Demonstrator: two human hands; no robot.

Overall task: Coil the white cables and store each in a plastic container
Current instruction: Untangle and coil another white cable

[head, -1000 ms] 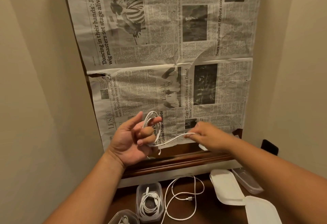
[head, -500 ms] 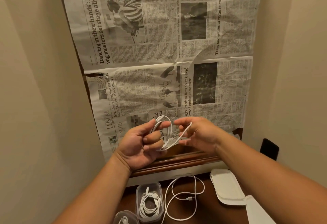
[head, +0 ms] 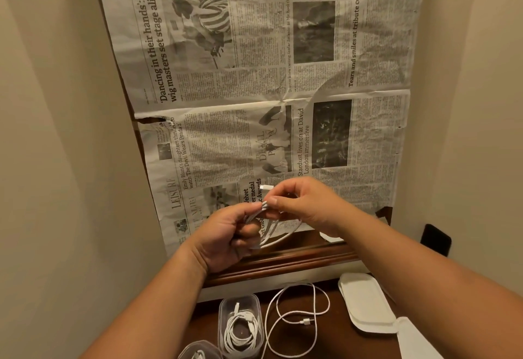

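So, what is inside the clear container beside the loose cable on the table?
The container holds a coiled white cable, with one plug pointing toward the far wall. The coil covers much of the container's floor, so anything lying beneath it cannot be seen.

Head camera, sole view: wide-angle, faces forward-down; close above left hand (head: 226, 234), right hand (head: 308, 208); newspaper (head: 254, 75) beyond, tabletop (head: 336, 341) below.

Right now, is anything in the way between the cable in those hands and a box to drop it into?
Nothing blocks the drop from the coiled cable, held by the left hand and right hand, to the open container below. But it already holds a stored cable, and no empty one is in view.
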